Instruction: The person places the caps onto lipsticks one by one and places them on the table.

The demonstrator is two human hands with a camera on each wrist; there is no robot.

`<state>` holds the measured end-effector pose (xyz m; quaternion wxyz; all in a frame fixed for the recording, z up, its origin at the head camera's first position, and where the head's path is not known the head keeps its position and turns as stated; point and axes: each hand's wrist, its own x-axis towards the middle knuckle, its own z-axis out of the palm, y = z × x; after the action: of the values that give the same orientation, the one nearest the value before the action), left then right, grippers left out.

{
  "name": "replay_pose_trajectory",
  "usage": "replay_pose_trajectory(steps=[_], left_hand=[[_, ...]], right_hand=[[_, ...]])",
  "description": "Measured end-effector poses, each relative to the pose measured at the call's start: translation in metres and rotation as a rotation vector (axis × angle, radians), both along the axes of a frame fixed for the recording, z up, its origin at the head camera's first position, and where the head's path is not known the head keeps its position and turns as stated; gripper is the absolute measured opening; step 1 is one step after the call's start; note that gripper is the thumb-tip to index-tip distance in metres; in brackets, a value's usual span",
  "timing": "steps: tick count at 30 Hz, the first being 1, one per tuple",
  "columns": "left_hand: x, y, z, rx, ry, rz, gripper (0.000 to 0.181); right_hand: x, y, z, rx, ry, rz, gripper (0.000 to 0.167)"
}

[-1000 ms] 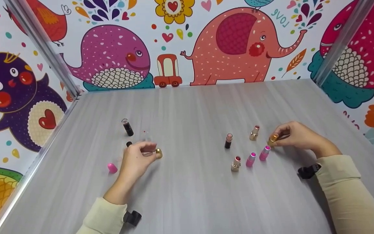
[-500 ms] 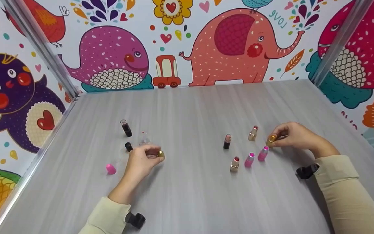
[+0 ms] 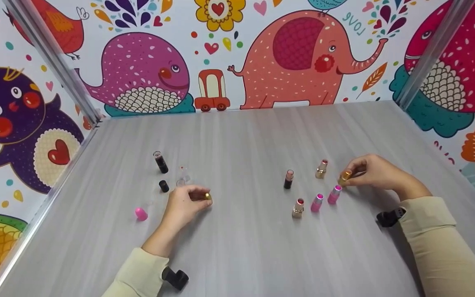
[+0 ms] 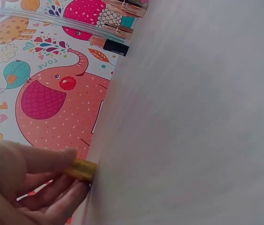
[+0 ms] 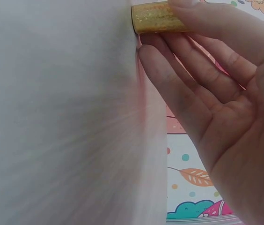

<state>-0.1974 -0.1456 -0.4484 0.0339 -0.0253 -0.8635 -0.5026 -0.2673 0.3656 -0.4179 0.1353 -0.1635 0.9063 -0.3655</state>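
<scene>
My left hand (image 3: pixel 184 208) is low over the left half of the table and pinches a small gold cap (image 4: pixel 84 169) between thumb and fingers; only part of the cap shows in the head view. On the right side, my right hand (image 3: pixel 379 175) grips a gold lipstick tube (image 5: pixel 157 18) that stands upright at the tabletop. Close to that hand are two bright pink lipsticks, the nearer pink lipstick (image 3: pixel 335 194) and another pink lipstick (image 3: pixel 317 203). A gold lipstick with a red tip (image 3: pixel 321 169) stands a little to its left.
A black lipstick (image 3: pixel 288 180) and a gold dark-red lipstick (image 3: pixel 298 208) stand uncapped near mid-table. Left of my left hand are a black tube (image 3: pixel 160 162), a black cap (image 3: pixel 163 186), clear caps (image 3: pixel 182 175) and a pink cap (image 3: pixel 141 214). Printed walls (image 3: pixel 221 57) border the table.
My left hand has shifted slightly right and toward the near edge with the gold cap, uncovering the black cap. My right hand keeps hold of the gold lipstick tube in the same place.
</scene>
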Motion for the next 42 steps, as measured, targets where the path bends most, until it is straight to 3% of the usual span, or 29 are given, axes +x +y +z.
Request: replay_pose_trajectory(steps=[6,20,29,37,42], left_hand=[[0.000,0.000,-0.001,-0.052,0.017,0.002,0.020],[0.000,0.001,0.000,-0.068,-0.016,0.014,0.021],[-0.001,0.004,0.003,-0.001,-0.026,-0.011,0.023],[0.000,0.008,0.010,0.121,-0.004,-0.080,0.024],[0.000,0.009,0.016,0.124,0.028,-0.098,0.024]], right_hand=[[-0.001,0.001,-0.002,-0.003,0.026,0.021,0.019],[-0.002,0.001,-0.001,0.001,0.012,0.020,0.021],[-0.002,-0.001,-0.001,0.023,0.025,0.011,0.018],[-0.002,-0.002,-0.001,0.011,0.030,0.010,0.022],[0.001,-0.001,0.005,0.009,0.061,-0.029,0.022]])
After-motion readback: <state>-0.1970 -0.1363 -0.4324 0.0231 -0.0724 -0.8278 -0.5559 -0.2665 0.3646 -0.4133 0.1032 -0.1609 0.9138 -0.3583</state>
